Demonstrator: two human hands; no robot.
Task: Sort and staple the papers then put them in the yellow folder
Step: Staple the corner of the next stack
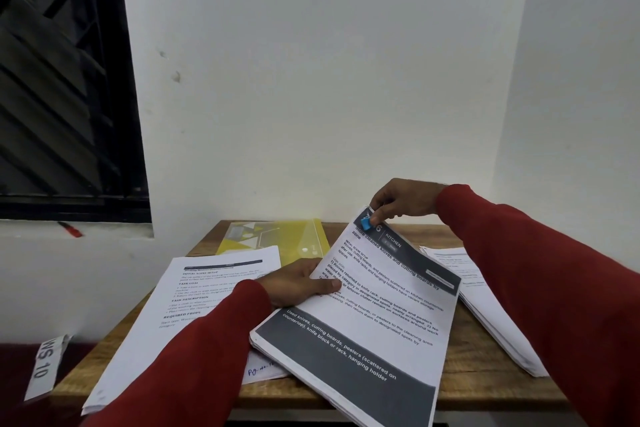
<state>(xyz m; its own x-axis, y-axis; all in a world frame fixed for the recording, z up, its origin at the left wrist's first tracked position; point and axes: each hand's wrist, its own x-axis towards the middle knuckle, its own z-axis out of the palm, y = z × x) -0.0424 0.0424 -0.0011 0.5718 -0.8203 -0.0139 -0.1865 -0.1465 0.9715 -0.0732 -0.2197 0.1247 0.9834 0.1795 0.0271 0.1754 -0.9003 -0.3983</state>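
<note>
A thick set of printed papers with dark grey bands lies tilted over the middle of the wooden table. My left hand grips its left edge, thumb on top of the page. My right hand pinches a small blue stapler or clip at the set's top corner. The yellow folder lies flat at the back of the table, partly covered by sheets.
A second stack of papers lies at the left and hangs over the table's front edge. A third stack lies at the right under my sleeve. A red pen rests on the window sill. A white wall stands just behind the table.
</note>
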